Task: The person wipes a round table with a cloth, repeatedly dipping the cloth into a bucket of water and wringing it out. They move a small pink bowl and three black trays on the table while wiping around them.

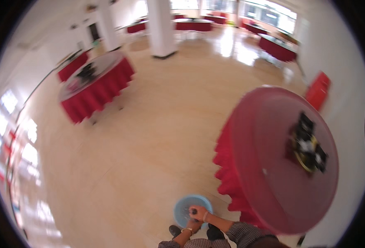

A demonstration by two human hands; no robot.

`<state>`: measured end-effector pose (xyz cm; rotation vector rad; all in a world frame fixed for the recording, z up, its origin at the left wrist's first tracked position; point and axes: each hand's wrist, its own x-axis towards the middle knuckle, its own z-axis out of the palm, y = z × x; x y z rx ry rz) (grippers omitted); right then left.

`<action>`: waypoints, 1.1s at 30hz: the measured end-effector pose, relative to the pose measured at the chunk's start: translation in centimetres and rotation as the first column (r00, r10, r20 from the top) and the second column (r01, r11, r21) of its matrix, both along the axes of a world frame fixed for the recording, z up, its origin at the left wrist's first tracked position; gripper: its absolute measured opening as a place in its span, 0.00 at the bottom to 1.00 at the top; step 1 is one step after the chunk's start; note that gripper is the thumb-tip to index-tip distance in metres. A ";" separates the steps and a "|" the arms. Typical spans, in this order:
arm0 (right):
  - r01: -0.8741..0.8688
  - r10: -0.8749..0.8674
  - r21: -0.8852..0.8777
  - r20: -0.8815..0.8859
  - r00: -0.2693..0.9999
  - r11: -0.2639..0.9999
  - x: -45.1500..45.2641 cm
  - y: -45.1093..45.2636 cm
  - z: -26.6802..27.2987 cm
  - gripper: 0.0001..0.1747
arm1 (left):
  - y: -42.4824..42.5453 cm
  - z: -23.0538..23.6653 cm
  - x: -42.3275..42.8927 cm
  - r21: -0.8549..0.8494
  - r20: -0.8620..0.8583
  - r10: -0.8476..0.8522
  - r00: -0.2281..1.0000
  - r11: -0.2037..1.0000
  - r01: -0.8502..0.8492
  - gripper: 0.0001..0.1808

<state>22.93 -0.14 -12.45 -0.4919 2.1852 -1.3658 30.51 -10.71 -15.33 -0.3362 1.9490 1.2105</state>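
Note:
A light blue plastic basin stands on the floor just before my feet and holds what looks like water. Over its near right side my right hand is closed around a dark bunched item, perhaps a cloth; too little of it shows to be sure. My left hand grips the same dark item just below, close against the right hand. Most of the item is hidden inside my fingers.
Close on my right is a round table with a red skirt and a clear cover, bearing black and yellow items. A red chair is by the wall. Another skirted table stands ahead left, and a white pillar farther off.

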 end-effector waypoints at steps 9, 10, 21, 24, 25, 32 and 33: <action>0.288 -0.287 0.067 -0.014 0.958 0.955 2.0 -1.6 2.3 0.19 | -0.1 6.4 0.8 -0.233 -0.352 0.180 0.918 0.933 -0.273 0.33; 0.335 -0.335 0.052 -0.006 0.942 0.941 2.0 -1.5 2.7 0.20 | -0.3 7.6 0.4 -0.274 -0.353 0.080 0.932 0.944 -0.184 0.34; 0.042 -0.078 0.165 0.222 0.972 0.985 -1.4 -0.1 10.1 0.60 | -6.9 12.2 -1.0 0.382 0.104 0.484 0.869 0.787 -0.484 0.20; 0.345 -0.134 -0.207 0.652 0.746 0.916 -2.5 0.5 10.3 0.46 | -7.3 14.4 0.1 0.671 0.364 0.587 0.724 0.374 -0.640 0.25; 0.412 -0.150 -0.269 0.653 0.742 0.871 -2.6 0.4 10.2 0.44 | -7.7 15.0 0.5 0.689 0.476 0.579 0.662 0.222 -0.690 0.25; 0.029 -0.015 -0.173 0.082 0.997 0.984 -2.5 -1.7 9.7 0.36 | -7.0 15.1 0.9 0.477 0.284 0.599 0.749 0.589 -0.652 0.26; -0.047 0.052 0.035 -0.149 0.988 0.998 -2.5 -1.9 9.8 0.36 | -6.9 15.1 0.8 0.402 0.221 0.598 0.770 0.664 -0.631 0.25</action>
